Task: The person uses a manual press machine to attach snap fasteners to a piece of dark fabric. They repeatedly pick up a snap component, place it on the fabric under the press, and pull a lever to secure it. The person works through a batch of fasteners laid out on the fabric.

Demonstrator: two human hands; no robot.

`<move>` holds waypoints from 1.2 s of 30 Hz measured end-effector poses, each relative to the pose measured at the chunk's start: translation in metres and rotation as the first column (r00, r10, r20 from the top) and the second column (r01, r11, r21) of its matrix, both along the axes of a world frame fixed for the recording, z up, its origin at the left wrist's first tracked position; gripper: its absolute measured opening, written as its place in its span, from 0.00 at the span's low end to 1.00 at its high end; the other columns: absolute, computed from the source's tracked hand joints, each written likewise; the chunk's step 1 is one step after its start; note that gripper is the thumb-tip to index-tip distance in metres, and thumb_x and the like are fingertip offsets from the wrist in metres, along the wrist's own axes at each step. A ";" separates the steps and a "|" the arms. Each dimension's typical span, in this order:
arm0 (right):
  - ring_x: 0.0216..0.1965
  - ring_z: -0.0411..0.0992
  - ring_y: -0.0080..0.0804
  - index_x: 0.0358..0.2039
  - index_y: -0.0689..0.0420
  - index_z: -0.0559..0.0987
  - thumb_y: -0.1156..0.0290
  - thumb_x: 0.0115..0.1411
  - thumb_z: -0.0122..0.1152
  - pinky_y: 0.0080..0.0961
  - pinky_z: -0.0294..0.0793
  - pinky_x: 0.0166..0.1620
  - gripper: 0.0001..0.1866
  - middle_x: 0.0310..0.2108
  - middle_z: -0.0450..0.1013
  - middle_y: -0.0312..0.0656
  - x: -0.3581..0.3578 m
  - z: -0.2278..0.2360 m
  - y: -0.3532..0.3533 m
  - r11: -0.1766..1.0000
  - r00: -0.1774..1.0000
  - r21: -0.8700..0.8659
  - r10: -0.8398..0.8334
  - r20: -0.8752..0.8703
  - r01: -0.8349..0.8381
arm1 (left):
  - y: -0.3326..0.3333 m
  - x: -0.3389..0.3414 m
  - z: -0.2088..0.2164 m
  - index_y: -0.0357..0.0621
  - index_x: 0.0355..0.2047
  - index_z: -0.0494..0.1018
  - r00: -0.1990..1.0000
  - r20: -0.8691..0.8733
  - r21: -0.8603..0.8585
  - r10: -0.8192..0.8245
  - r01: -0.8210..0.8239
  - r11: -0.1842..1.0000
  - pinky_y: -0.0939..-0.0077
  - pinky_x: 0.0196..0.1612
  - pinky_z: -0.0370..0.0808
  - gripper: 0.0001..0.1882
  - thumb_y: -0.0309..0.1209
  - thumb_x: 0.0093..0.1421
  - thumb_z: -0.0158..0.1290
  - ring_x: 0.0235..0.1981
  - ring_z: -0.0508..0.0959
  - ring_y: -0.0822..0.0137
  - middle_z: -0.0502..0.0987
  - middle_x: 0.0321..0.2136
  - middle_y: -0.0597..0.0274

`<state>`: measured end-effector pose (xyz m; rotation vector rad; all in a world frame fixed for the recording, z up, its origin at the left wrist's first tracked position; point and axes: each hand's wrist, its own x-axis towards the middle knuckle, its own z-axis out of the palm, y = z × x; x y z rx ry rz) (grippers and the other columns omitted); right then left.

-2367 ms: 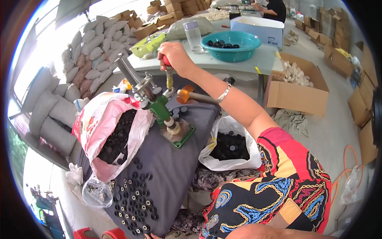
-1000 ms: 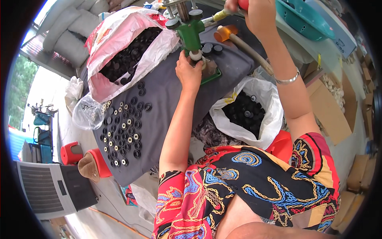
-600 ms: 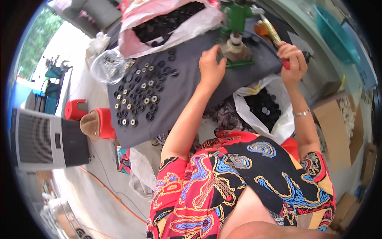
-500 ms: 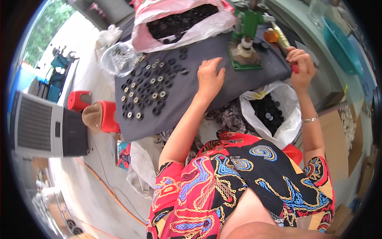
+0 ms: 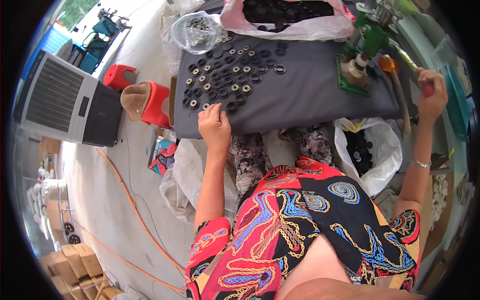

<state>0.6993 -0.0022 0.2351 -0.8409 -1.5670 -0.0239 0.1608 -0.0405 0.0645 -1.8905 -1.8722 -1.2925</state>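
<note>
My left hand [image 5: 215, 129] is at the front left of the cloth-covered table [image 5: 300, 102], fingers curled down and drawn together. Its fingertips touch a small black ring with a pale centre [image 5: 206, 106]; whether something is pinched under them is hidden. Around it lie several rows of black rings [image 5: 231, 106], some with pale centres. Out to the right, my right hand [image 5: 433, 97] is closed around a red knob [image 5: 428, 90] at the end of a lever beside the green hand press [image 5: 372, 42]. A whitish round piece [image 5: 360, 61] shows under the press's ram, above its green base.
A large white bag [image 5: 300, 32] of black parts stands behind the rings, with a clear bag [image 5: 192, 35] of small parts beside it. Another white bag [image 5: 387, 145] hangs at the table's front right. Red stools [image 5: 159, 107] and an air cooler [image 5: 55, 95] stand left.
My left hand has gone from near the press to the rings at the left. My right hand still grips the red knob, and the whole view has shifted.
</note>
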 end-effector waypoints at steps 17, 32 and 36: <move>0.27 0.69 0.38 0.24 0.57 0.70 0.73 0.55 0.55 0.36 0.69 0.31 0.05 0.25 0.70 0.40 -0.043 0.017 0.052 0.933 0.947 0.293 -0.268 0.174 0.210 | -0.023 0.001 -0.008 0.40 0.39 0.80 0.969 -0.231 -0.088 -0.085 0.066 0.994 0.51 0.49 0.71 0.13 0.30 0.52 0.58 0.43 0.75 0.44 0.79 0.43 0.49; 0.25 0.63 0.27 0.21 0.55 0.66 0.72 0.61 0.48 0.29 0.67 0.33 0.11 0.21 0.64 0.38 -0.031 0.032 0.009 0.983 0.928 -0.078 0.128 -0.349 -0.165 | 0.003 0.016 0.011 0.40 0.38 0.80 0.987 -0.046 -0.125 -0.155 0.148 0.981 0.59 0.49 0.73 0.13 0.25 0.49 0.59 0.42 0.77 0.50 0.80 0.40 0.53; 0.28 0.65 0.27 0.24 0.60 0.68 0.76 0.63 0.44 0.25 0.69 0.37 0.09 0.25 0.65 0.39 0.030 0.018 -0.004 1.000 0.991 0.025 -0.006 -0.133 0.010 | 0.006 0.019 0.008 0.43 0.34 0.79 0.986 -0.084 -0.098 -0.145 0.137 0.986 0.61 0.42 0.75 0.11 0.26 0.48 0.61 0.39 0.77 0.54 0.80 0.36 0.59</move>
